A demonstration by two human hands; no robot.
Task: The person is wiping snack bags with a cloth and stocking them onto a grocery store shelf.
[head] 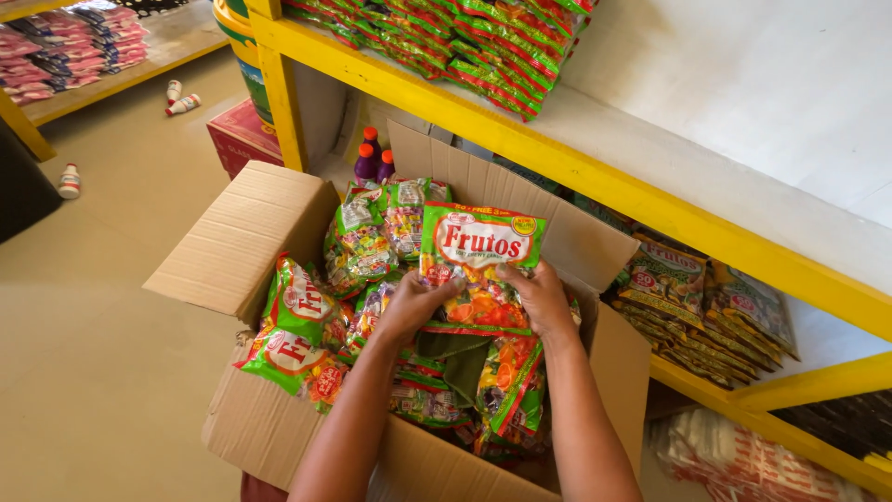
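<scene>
An open cardboard box (243, 232) on the floor is full of green, red and orange candy bags. Both my hands hold one candy bag (478, 246) upright over the box, its green top edge raised. My left hand (412, 304) grips its lower left side. My right hand (542, 299) grips its lower right side. More candy bags (299, 336) lie loose in the box beneath and to the left, some spilling over the left edge.
A yellow-framed shelf (595, 181) stands behind the box, with stacked candy bags (483, 42) on top and darker packets (692, 307) on the lower level. Purple bottles (369, 160) stand behind the box. Small white bottles (182, 103) lie on the tan floor at left.
</scene>
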